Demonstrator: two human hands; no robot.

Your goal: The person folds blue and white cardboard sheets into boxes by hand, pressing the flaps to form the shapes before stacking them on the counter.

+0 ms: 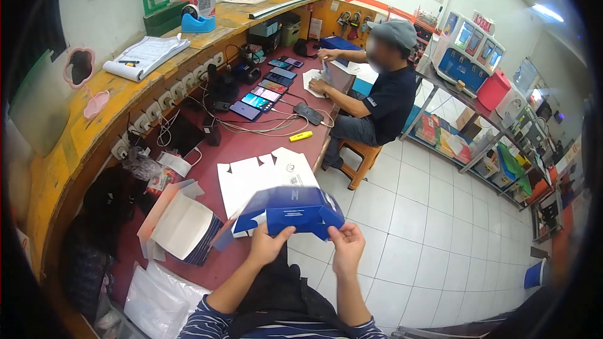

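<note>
A blue folding carton (pixel 290 208) with small white print is held up in front of me, its flaps loose and partly unfolded. My left hand (pixel 269 243) pinches its lower left edge. At the lower right corner, my right hand (pixel 347 246) grips a flap between thumb and fingers. Behind the carton, flat white cardboard sheets (pixel 242 179) lie on the dark red tabletop (pixel 220 257), one with printed marks. To the left sits an open box (pixel 186 226) with a white inside, an orange side and a striped blue side.
A co-worker in a cap (pixel 392 81) sits on an orange stool (pixel 359 162), handling a white piece. Several phones (pixel 257 100) with cables lie on the table near a yellow highlighter (pixel 300 136). Clear plastic bags (pixel 157 298) are at lower left. A shelf rack (pixel 465 100) stands right.
</note>
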